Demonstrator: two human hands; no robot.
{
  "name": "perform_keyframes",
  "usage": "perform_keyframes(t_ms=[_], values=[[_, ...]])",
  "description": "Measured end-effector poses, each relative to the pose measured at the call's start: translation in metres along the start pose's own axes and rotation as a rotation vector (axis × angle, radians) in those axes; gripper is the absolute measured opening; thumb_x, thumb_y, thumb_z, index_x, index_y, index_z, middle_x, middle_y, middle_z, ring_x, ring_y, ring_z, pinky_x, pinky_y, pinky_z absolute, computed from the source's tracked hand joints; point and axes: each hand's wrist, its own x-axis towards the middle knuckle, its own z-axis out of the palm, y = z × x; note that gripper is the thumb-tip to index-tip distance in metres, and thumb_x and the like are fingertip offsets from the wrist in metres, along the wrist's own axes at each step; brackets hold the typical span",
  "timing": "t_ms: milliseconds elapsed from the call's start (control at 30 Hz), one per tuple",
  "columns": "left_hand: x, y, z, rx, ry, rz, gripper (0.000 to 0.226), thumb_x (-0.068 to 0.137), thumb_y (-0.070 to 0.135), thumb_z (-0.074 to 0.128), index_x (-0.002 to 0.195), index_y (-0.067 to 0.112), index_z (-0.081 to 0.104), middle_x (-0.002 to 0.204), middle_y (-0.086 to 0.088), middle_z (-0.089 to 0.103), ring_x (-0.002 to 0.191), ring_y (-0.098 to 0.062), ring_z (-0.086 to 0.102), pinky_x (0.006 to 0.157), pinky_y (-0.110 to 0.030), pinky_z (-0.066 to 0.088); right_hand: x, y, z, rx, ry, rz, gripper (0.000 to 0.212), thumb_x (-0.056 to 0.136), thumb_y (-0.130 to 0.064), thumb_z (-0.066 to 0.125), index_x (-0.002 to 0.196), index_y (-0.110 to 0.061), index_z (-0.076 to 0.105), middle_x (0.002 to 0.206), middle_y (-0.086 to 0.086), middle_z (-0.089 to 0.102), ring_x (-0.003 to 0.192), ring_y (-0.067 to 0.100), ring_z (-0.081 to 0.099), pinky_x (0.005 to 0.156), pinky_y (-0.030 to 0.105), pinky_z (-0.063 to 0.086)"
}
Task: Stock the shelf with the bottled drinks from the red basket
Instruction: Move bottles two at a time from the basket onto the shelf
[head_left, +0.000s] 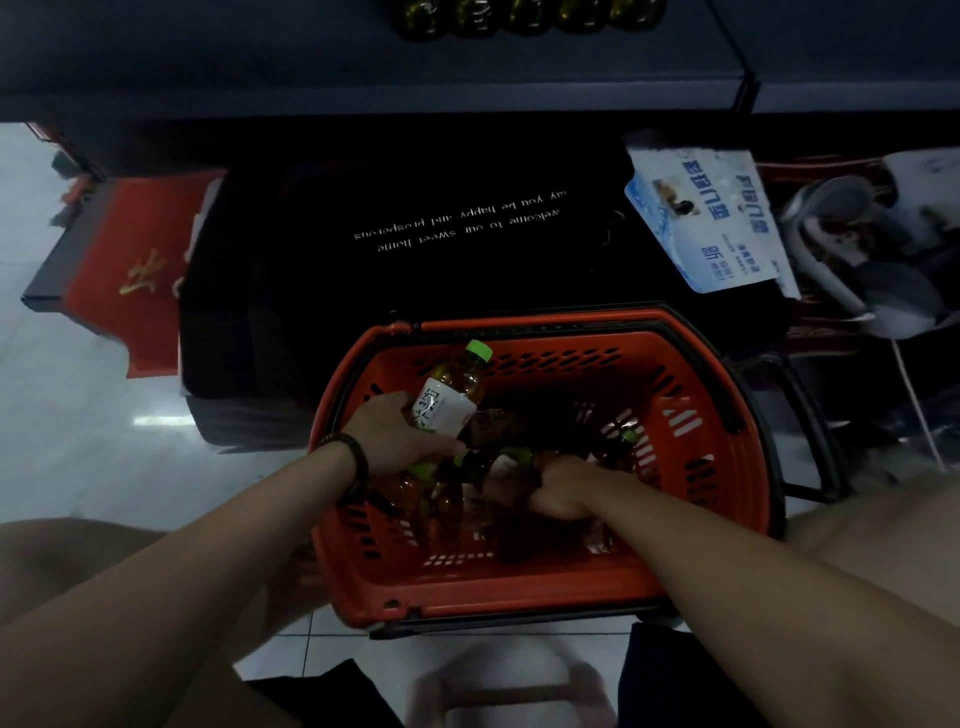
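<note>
Head view: your left hand (397, 436) is wrapped round a tea bottle (449, 397), fingers closed on the lower body & white label, green cap pointing up & away from you. The bottle sits tilted, lifted above the others, over the far-left part of the red basket (519, 587). There's a dark beaded bracelet (349, 457) on that wrist.

Your right hand (563, 491) is down among the remaining bottles (457, 499) near the basket's centre, fingers curled in a fist-like grip. It looks closed on a bottle neck, but the dim light & blur hide exactly what it's got, so can't tell for sure.

The other bottles lie jumbled in the basket bottom: amber liquid, green caps, white labels. One more green cap (629, 435) shows toward the right wall.

The basket rests on the pale tiled floor (104, 415) in front of you, black handle (748, 374) folded along the far & right rim. Beyond it lies a black mat (415, 260) w/ white lettering, a red mat (135, 270) to its left. The dark shelf (363, 73) runs across the top of frame, w/ a row of bottles (519, 15) already on it at the top edge.
</note>
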Motion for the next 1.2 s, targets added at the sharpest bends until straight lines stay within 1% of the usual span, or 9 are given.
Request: perform_keyframes(t_ms=[167, 333, 467, 567, 633, 800, 933, 1033, 1200], values=[[-0.009, 0.007, 0.002, -0.02, -0.003, 0.023, 0.041, 0.071, 0.044, 0.094, 0.103, 0.032, 0.07, 0.1, 0.009, 0.077, 0.093, -0.012, 0.074, 0.078, -0.028, 0.058, -0.014, -0.014, 0.004, -0.022, 0.05, -0.039, 0.07, 0.098, -0.044, 0.062, 0.16, -0.022, 0.036, 0.158, 0.009, 0.047, 0.141, 0.03, 0.051, 0.108, 0.028, 0.043], [-0.018, 0.019, -0.003, -0.096, 0.011, 0.031, 0.039, 0.074, 0.041, 0.093, 0.106, 0.028, 0.075, 0.098, 0.004, 0.081, 0.092, -0.015, 0.078, 0.085, -0.036, 0.064, -0.03, -0.015, -0.01, -0.044, 0.1, 0.04, 0.086, 0.083, -0.027, 0.078, 0.155, -0.012, 0.034, 0.145, 0.015, 0.057, 0.13, 0.033, 0.06, 0.1, 0.035, 0.052], [-0.024, 0.035, -0.011, -0.203, 0.05, 0.096, 0.039, 0.078, 0.041, 0.09, 0.114, 0.033, 0.075, 0.105, 0.008, 0.08, 0.097, -0.012, 0.075, 0.078, -0.027, 0.058, -0.047, -0.023, -0.033, 0.24, 0.287, -0.118, 0.07, 0.075, -0.04, 0.08, 0.14, -0.029, 0.055, 0.134, 0.003, 0.067, 0.122, 0.026, 0.066, 0.099, 0.034, 0.054], [-0.024, 0.049, -0.018, -0.364, 0.107, 0.119, 0.03, 0.078, 0.03, 0.092, 0.105, 0.03, 0.08, 0.098, 0.005, 0.084, 0.095, -0.019, 0.08, 0.077, -0.031, 0.062, -0.063, -0.025, -0.066, 0.472, 0.431, -0.178, 0.061, 0.065, -0.036, 0.084, 0.121, -0.024, 0.063, 0.113, -0.001, 0.071, 0.097, 0.016, 0.07, 0.078, 0.031, 0.059], [-0.021, 0.059, -0.022, -0.462, 0.146, 0.128, 0.032, 0.077, 0.027, 0.093, 0.107, 0.027, 0.081, 0.101, -0.001, 0.084, 0.098, -0.025, 0.08, 0.086, -0.042, 0.064, -0.075, -0.024, -0.085, 0.603, 0.45, -0.208, 0.057, 0.067, -0.028, 0.09, 0.116, -0.024, 0.062, 0.104, -0.007, 0.07, 0.089, 0.008, 0.067, 0.066, 0.022, 0.051], [-0.021, 0.089, -0.036, -0.579, 0.221, 0.207, 0.034, 0.078, 0.032, 0.093, 0.109, 0.03, 0.08, 0.102, 0.001, 0.083, 0.099, -0.025, 0.079, 0.092, -0.048, 0.064, -0.088, -0.033, -0.106, 0.958, 0.582, -0.249, 0.067, 0.061, -0.028, 0.096, 0.115, -0.025, 0.058, 0.105, 0.0, 0.074, 0.094, 0.017, 0.074, 0.077, 0.038, 0.063], [-0.024, 0.109, -0.05, -0.667, 0.237, 0.274, 0.041, 0.075, 0.037, 0.094, 0.113, 0.034, 0.077, 0.104, 0.006, 0.083, 0.099, -0.018, 0.079, 0.087, -0.041, 0.064, -0.101, -0.05, -0.132, 1.184, 0.594, -0.396, 0.048, 0.079, -0.019, 0.09, 0.119, -0.019, 0.064, 0.107, 0.008, 0.077, 0.093, 0.02, 0.077, 0.076, 0.031, 0.062], [-0.025, 0.122, -0.06, -0.629, 0.296, 0.383, 0.041, 0.077, 0.046, 0.091, 0.114, 0.04, 0.074, 0.106, 0.012, 0.081, 0.101, -0.012, 0.077, 0.092, -0.041, 0.063, -0.115, -0.065, -0.152, 1.248, 0.621, -0.49, 0.045, 0.084, -0.021, 0.087, 0.123, -0.021, 0.065, 0.107, 0.008, 0.079, 0.099, 0.026, 0.077, 0.085, 0.041, 0.063], [-0.037, 0.143, -0.073, -0.595, 0.319, 0.485, 0.047, 0.079, 0.059, 0.082, 0.118, 0.037, 0.069, 0.109, 0.007, 0.079, 0.101, -0.016, 0.077, 0.092, -0.047, 0.064, -0.133, -0.08, -0.172, 1.243, 0.676, -0.597, 0.042, 0.088, -0.02, 0.083, 0.125, -0.028, 0.065, 0.111, -0.001, 0.079, 0.101, 0.016, 0.077, 0.084, 0.031, 0.062]])
